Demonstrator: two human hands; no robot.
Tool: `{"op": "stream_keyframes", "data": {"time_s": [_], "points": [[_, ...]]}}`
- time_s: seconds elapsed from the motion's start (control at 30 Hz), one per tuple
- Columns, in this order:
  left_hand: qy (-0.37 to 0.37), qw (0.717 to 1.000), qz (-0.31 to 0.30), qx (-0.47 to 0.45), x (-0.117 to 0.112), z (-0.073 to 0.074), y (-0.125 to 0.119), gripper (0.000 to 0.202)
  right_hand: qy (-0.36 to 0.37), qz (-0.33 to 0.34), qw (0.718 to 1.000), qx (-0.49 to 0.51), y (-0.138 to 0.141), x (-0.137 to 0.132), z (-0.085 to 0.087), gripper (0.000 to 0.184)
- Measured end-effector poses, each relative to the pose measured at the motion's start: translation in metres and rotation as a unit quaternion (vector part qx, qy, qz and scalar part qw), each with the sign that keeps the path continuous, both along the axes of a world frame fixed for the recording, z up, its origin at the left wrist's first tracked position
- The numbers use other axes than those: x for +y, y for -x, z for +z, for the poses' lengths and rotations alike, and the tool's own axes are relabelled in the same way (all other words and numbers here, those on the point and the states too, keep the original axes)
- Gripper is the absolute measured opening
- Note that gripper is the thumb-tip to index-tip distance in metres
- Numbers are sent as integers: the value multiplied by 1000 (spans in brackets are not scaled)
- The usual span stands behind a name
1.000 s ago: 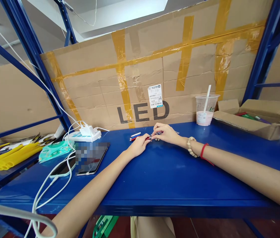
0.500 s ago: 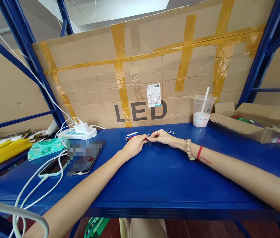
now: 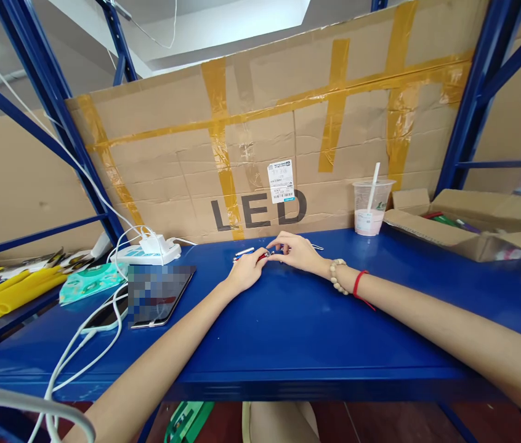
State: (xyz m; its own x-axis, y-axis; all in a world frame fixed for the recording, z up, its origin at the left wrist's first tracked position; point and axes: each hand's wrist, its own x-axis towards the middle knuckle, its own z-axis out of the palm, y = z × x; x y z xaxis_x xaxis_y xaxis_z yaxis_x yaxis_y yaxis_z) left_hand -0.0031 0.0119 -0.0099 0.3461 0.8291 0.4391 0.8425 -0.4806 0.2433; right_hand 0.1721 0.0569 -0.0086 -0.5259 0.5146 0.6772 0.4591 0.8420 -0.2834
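Both my hands meet near the back of the blue shelf top. My left hand is closed around a small red pen-like tube, whose silver tip pokes out toward my right hand. My right hand pinches something tiny at that tip; I cannot make out what. A beaded bracelet and a red string circle my right wrist. Another small tube with a silver end lies on the shelf just behind my left hand. A thin metal clip lies behind my right hand.
A taped cardboard sheet marked LED backs the shelf. A plastic cup with a straw and an open carton stand at the right. A tablet, a phone, white cables, a power strip and a tissue pack lie left.
My hands stay joined over the red tube, and my right fingers have shifted slightly at its tip. The view has drifted a little as my head moved.
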Motion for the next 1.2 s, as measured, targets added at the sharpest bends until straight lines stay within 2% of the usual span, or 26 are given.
{"op": "stream_keyframes", "data": {"time_s": [0.17,0.37,0.47,0.73,1.03,1.2], "points": [[20,999,-35,14,1,4,4,22,-129,3,988,-83,-10,0,6,22],[32,996,-86,14,1,5,3,23,-221,8,960,-170,-19,-1,7,33],[34,994,-102,13,0,3,3,23,-248,9,948,-197,-18,-2,6,32],[27,992,-123,22,2,-1,6,24,-269,-16,941,-204,-16,-1,2,30],[2,990,-137,32,-3,2,3,22,-289,12,937,-196,-16,-1,0,33],[-17,992,-126,21,-3,1,4,20,-277,12,946,-167,-15,-1,-2,34]]}}
